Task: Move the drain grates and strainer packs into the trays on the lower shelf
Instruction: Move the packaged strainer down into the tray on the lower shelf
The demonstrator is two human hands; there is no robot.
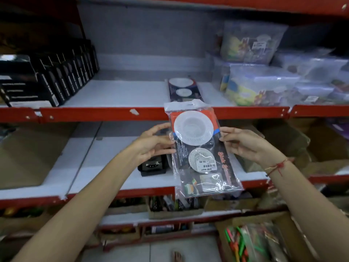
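Note:
I hold a clear-wrapped sink strainer pack [200, 148] with two white round strainers on a dark card, upright in front of the shelves. My left hand [153, 144] pinches its left edge and my right hand [243, 142] pinches its right edge. A second strainer pack [184, 89] lies flat on the upper white shelf behind it. On the lower shelf, a black item [153, 165] sits just below my left hand, partly hidden by it and by the pack.
Black boxes [47, 76] stand in a row at the upper shelf's left. Clear bags of toys [283, 78] fill its right. Cardboard trays sit on the lower shelf at the left [28, 157] and right [321, 144]. Red shelf rails [103, 114] run across.

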